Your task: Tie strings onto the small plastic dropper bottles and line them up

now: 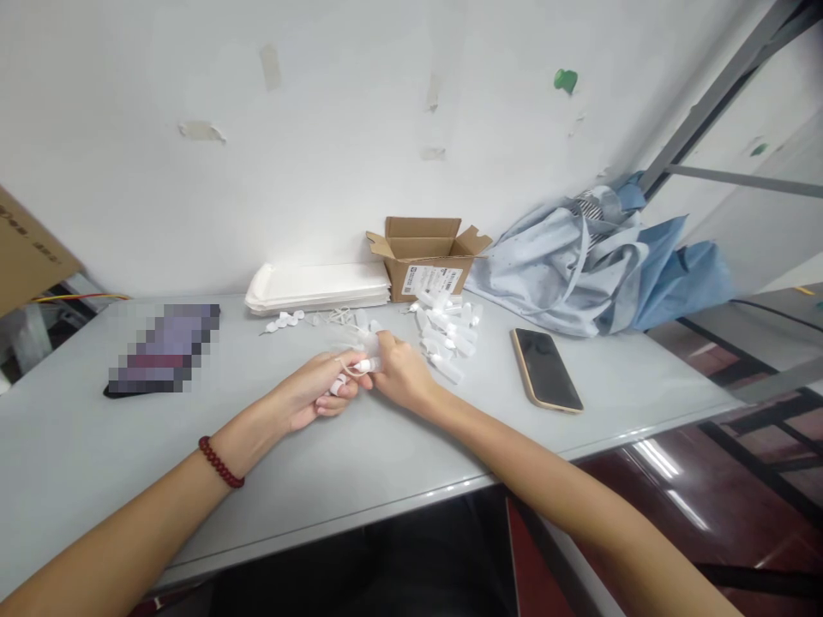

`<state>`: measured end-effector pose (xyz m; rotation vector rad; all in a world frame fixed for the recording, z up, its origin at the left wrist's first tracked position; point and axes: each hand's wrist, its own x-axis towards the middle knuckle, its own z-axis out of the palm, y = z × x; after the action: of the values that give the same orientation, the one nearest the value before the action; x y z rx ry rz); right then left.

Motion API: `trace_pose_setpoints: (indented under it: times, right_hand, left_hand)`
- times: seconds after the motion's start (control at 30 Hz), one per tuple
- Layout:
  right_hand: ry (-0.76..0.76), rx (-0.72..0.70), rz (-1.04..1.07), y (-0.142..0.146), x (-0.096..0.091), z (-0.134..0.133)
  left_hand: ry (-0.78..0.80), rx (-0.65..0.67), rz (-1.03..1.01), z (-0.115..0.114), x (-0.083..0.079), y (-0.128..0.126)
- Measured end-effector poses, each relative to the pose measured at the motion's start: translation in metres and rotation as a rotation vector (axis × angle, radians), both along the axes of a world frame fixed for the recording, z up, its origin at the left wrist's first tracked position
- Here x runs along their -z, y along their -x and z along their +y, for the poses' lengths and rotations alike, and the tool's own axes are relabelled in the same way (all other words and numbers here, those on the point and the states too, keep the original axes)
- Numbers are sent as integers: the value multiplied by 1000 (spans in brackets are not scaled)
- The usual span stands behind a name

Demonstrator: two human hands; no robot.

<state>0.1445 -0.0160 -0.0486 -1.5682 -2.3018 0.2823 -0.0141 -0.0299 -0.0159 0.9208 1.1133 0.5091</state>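
Observation:
My left hand (325,386) is closed, with a small white cap (338,385) between its fingers and a thin pale cord or tube looped by its thumb. Against it, my right hand (404,368) is closed around a small white plastic bottle (368,365) whose tip points left. The hands touch above the grey table (360,480). Beyond my right hand lies a loose pile of small translucent bottles (447,330). Several white caps (283,321) rest behind my left hand, near a tangle of pale cords or strips (340,317).
A stack of white sheets or envelopes (318,287) and an open cardboard box (428,270) stand by the wall. On the right are a phone (546,368) and a blue fabric bag (579,266). A dark, blurred-out device (164,347) lies left.

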Motion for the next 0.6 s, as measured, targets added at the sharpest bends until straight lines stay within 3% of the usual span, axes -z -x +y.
trace_pose_setpoints:
  times: [0.1, 0.2, 0.43, 0.6]
  right_hand:
    - [-1, 9, -49, -3, -2, 0]
    - [-4, -17, -90, -3, -4, 0]
    - [-33, -5, -104, 1, -4, -1]
    - [-58, 91, -118, -3, -8, 1]
  left_hand:
    - [-159, 18, 49, -3, 0, 1]
    - [-159, 29, 47, -3, -1, 0]
    - [164, -6, -128, 4, -2, -2]
    - [260, -34, -265, 13, 4, 5]
